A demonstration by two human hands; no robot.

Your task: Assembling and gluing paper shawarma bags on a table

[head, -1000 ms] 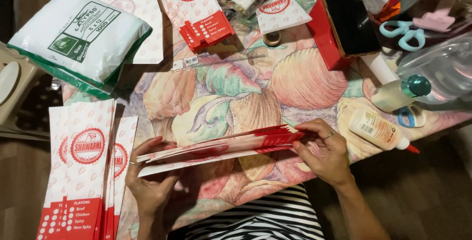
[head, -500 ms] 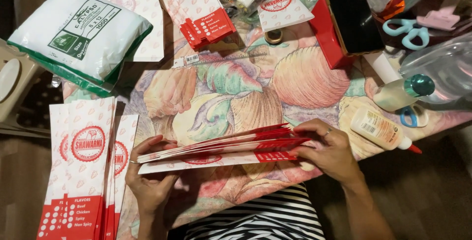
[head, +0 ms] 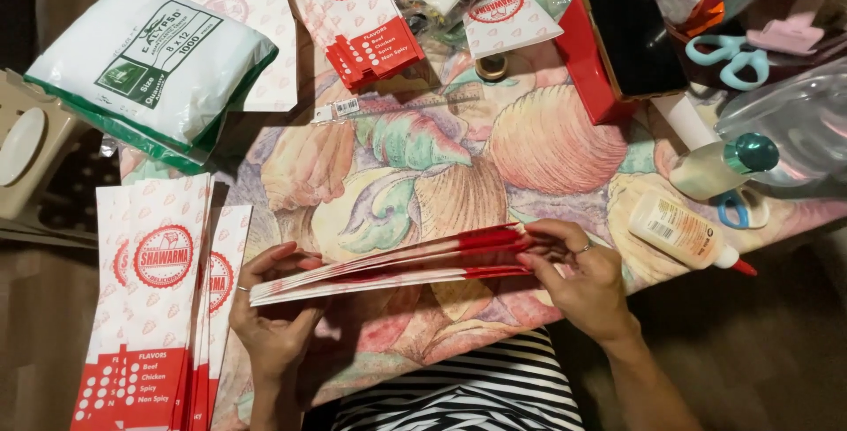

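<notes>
I hold a stack of flat red-and-white paper bags [head: 388,265] edge-on over the flower-patterned tablecloth [head: 423,157]. My left hand [head: 278,321] grips the white end of the stack from below. My right hand [head: 578,277], with a ring on one finger, pinches the red end, fingertips on the bag edges. The stack fans slightly apart along its length.
Several finished paper bags [head: 150,307] lie at the left, more bags [head: 353,7] at the top. A white-and-green plastic packet [head: 146,65] lies top left. A glue bottle [head: 684,232], green-capped bottle [head: 723,166], teal scissors [head: 728,56], dark phone on a red box [head: 626,34], and tape roll [head: 491,67] sit right.
The stack has been squared up and sits a little more level between my hands. My right fingers shifted along the red end. The view moved slightly.
</notes>
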